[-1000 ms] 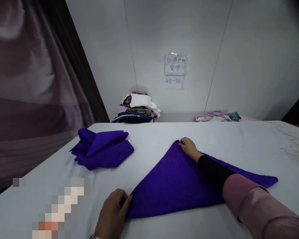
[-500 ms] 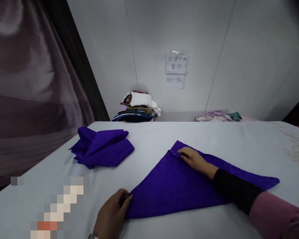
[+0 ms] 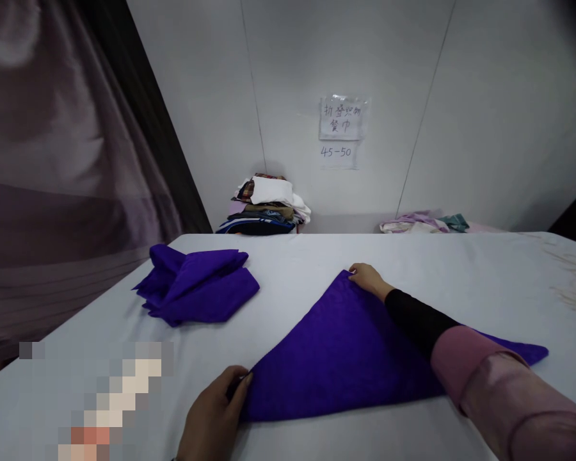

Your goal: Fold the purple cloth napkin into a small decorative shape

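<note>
A purple cloth napkin [image 3: 336, 358] lies folded into a wide triangle on the white-covered table, its long folded edge towards me. My left hand [image 3: 216, 410] is closed on its near left corner, thumb and fingers pinching the fabric. At the far peak, my right hand [image 3: 368, 279] pinches the tip of the cloth between thumb and fingers. My right forearm, in a black cuff and pink sleeve, crosses over the cloth and hides part of its right side. The right corner of the napkin shows beyond the sleeve.
A second purple cloth [image 3: 196, 285] lies crumpled at the table's left. Stacked clothes [image 3: 266, 208] and a lower fabric pile [image 3: 422, 223] sit behind the table [image 3: 288, 256]. Handwritten signs [image 3: 340, 128] hang on the wall. A curtain [image 3: 67, 160] hangs at left; a patch at lower left is pixelated.
My right hand has moved away from me to the napkin's peak, bringing the upper layer's tip up to the lower one. My left hand stays on the left corner.
</note>
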The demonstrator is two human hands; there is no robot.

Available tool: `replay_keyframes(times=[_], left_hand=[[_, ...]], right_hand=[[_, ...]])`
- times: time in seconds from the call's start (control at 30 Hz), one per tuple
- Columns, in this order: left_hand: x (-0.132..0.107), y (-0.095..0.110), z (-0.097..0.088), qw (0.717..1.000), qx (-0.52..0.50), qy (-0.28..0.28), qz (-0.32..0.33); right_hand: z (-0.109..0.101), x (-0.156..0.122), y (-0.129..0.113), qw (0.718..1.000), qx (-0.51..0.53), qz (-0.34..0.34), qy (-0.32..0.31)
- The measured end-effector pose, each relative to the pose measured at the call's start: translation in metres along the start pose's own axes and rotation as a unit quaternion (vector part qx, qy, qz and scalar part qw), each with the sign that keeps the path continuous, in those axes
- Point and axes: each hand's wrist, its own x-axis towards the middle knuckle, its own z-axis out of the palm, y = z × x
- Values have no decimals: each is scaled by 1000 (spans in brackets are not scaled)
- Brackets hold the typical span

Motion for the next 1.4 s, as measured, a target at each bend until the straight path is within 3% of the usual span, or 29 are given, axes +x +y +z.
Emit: replay_keyframes(times=[0.13,0.37,1.03,1.4], left_hand=[[1,-3,1,1000,-12,10,3],[1,-2,1,999,18,-28,-28],[-1,-1,-6,996,47,-63,-50],[-1,-3,-6,987,122,-93,-47]], right_hand=[[-3,1,1,1000,-19,5,-10],[-3,3,2,999,-35,-1,-27],[-2,13,-13,993,-92,16,-72],[-2,6,-10,996,-75,-22,-37]])
